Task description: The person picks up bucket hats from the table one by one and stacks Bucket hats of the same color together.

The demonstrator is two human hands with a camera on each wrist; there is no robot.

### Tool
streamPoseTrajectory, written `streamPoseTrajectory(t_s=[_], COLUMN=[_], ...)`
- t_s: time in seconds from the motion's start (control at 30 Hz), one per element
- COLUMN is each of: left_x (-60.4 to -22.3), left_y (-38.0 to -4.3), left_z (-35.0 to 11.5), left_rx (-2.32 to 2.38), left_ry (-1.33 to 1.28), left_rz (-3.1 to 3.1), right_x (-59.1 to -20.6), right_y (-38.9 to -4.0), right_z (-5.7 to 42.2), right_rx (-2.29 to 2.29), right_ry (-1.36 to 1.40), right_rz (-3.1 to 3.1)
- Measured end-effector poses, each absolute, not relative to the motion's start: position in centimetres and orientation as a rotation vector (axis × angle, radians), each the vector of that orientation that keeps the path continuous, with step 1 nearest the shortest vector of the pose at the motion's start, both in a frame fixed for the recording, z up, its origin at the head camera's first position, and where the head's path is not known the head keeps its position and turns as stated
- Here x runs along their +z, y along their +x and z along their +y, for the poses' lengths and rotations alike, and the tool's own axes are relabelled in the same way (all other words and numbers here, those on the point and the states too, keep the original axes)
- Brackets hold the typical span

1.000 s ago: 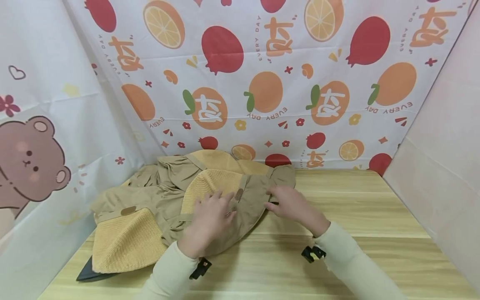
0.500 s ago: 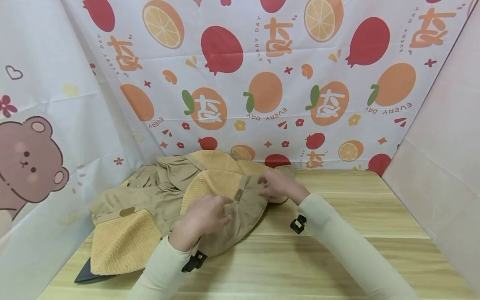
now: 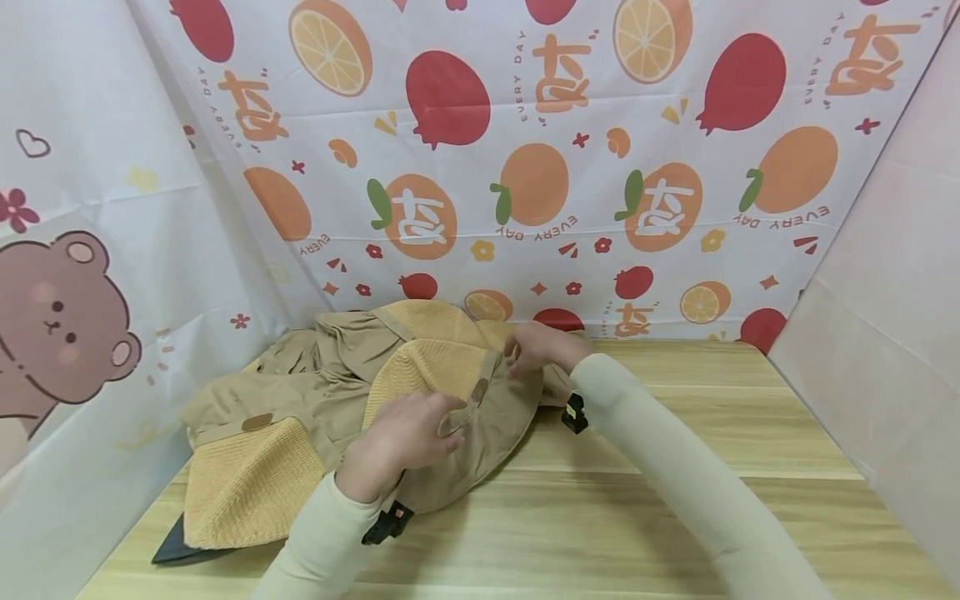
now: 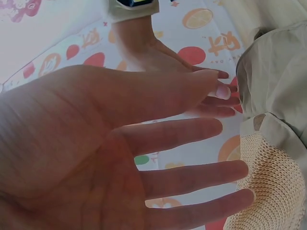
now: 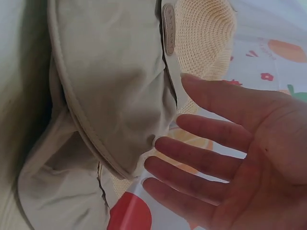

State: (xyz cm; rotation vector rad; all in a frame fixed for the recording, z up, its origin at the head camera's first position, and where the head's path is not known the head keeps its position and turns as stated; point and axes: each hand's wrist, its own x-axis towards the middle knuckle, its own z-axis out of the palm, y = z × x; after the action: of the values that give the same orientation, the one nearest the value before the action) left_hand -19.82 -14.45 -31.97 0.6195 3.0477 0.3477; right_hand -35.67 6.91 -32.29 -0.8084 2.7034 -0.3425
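Several sun hats with khaki cloth and straw-coloured woven parts lie overlapping on the table. The nearest hat (image 3: 498, 425) has a woven panel (image 3: 423, 367) and a small brown tag (image 5: 169, 29). My left hand (image 3: 408, 429) hovers over this hat's front side, fingers spread and nearly straight in the left wrist view, holding nothing. Over its far right side is my right hand (image 3: 536, 343). The right wrist view shows that hand's fingers (image 5: 199, 155) extended, tips right at the hat's cloth edge, with nothing gripped.
Another hat (image 3: 255, 483) lies at the front left, with a dark blue flat piece (image 3: 183, 546) poking out beneath it. A further hat (image 3: 435, 321) is at the back. Printed cloth (image 3: 525, 183) hangs behind the wooden table (image 3: 697, 500).
My right hand has moved left and away from me, from the hat's right edge to over its far side. The left hand has drawn back slightly toward me. The hats lie as before.
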Motion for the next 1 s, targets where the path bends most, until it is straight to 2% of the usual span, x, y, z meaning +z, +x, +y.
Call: streamPoseTrajectory(t_s=[0.5,0.83,1.0], left_x=[-31.8,-31.4,-31.4], left_y=[-19.7,-19.6,-19.6], left_z=[-14.7,-14.9,-15.2], left_rx=[0.356,0.352,0.387], left_ry=[0.597,0.583,0.58], left_rz=[3.021,3.027,3.034], right_x=[-32.8,-31.8,-31.3], right_y=[-38.1,-38.3,-37.8], right_z=[5.8,6.8,7.9], right_rx=[-0.273,-0.2,-0.261], right_ry=[-0.764,-0.854,-0.794], right_rz=[2.691,2.775,2.653])
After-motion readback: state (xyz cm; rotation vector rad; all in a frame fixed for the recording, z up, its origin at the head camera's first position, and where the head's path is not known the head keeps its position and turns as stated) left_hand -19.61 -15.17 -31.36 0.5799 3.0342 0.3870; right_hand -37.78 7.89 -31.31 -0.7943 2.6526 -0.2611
